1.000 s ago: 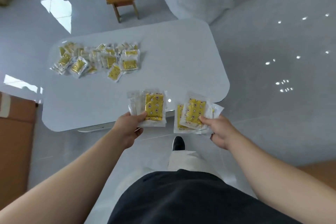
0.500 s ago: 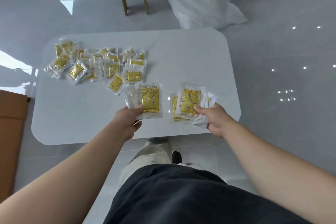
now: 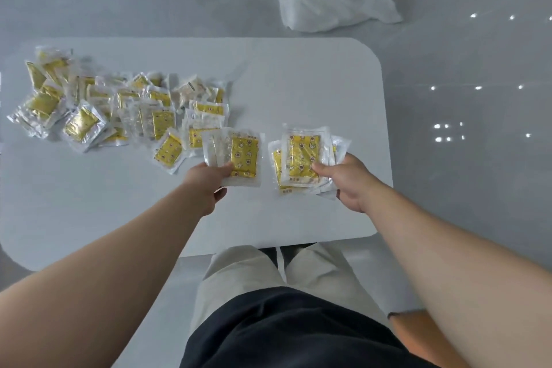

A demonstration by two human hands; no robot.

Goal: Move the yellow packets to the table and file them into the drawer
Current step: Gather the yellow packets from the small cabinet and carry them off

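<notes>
Transfer step: left hand [image 3: 209, 185] grip clamped on a few yellow packets [image 3: 239, 155], right hand [image 3: 349, 182] grip clamped on a thicker stack [image 3: 301, 158], both over tabletop [image 3: 298, 84] middle. Pile [image 3: 119, 107] lies toward left edge. Likely next: set both down beside pile; drawer unseen.

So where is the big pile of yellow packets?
In the head view, the pile of yellow packets lies on the left part of the white table, just left of the packets in the left hand.

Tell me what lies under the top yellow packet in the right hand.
Under the top packet in the right hand, more packets fan out left and right. Their number is hidden, as are the hand's fingers underneath.
</notes>
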